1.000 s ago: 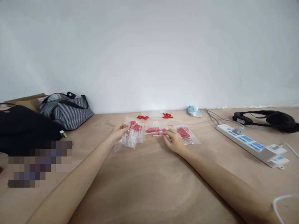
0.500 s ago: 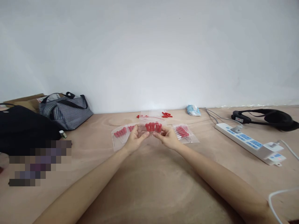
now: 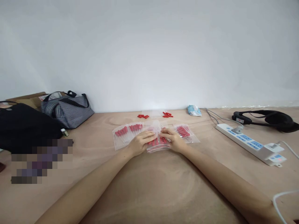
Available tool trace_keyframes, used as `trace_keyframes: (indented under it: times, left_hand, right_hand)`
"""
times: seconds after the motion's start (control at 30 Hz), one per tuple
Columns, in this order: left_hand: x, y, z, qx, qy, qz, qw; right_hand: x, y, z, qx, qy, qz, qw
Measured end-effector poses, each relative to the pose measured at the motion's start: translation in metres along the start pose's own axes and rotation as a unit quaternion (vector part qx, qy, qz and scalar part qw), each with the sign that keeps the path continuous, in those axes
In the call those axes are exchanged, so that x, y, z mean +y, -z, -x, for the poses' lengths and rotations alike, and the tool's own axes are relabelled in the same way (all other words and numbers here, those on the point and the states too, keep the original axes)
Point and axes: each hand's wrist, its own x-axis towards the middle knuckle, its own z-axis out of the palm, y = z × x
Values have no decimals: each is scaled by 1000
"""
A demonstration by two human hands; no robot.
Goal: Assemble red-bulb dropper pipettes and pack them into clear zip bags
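Observation:
A clear plastic bag (image 3: 158, 147) with several red-tipped droppers lies at the middle of the table, its seal edge toward me. My left hand (image 3: 142, 142) rests on the bag's left side, fingers together. On its right side lies my right hand (image 3: 172, 139), fingers bent and touching the plastic. Whether either hand pinches the bag is hidden. Another clear bag (image 3: 120, 142) with red-tipped droppers is at the left, and one more (image 3: 192, 137) at the right. Behind them are loose red caps (image 3: 143, 116) and a second cluster of red-tipped pieces (image 3: 167, 114).
A white power strip (image 3: 247, 143) and a black headset-like item (image 3: 277, 119) are at the right. A blue-white packet (image 3: 193, 110) stands near the wall. At the left are a striped bag (image 3: 72, 110), a black bag (image 3: 25, 127) and a small bottle (image 3: 64, 133).
The middle bag has gone from held up between my hands to lying on the table, with its red tips now nearer me. Both hands have come down onto it, and their fingers have changed position.

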Motion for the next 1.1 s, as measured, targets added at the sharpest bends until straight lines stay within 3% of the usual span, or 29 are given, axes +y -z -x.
trace_keyframes:
  times: [0.2, 0.43, 0.53, 0.73, 0.87, 1.1]
  left_hand:
    - [-5, -9, 9, -85, 66, 35, 994]
    - [1, 1, 9, -124, 57, 53, 989]
    - [4, 4, 10, -100, 26, 5, 995]
    - [13, 10, 19, 9, -135, -152, 979]
    - [11, 11, 24, 43, -131, -162, 977]
    - [5, 8, 25, 30, -95, -120, 988]
  right_hand:
    - [1, 1, 9, -56, 4, 36, 998]
    - [-14, 21, 18, -47, 158, 162, 973]
    - [-14, 22, 22, -49, 181, 194, 963]
    - [-14, 19, 24, -64, 202, 226, 951]
    - [-15, 17, 23, -57, 206, 225, 951]
    - [-17, 15, 18, -44, 147, 233, 960]
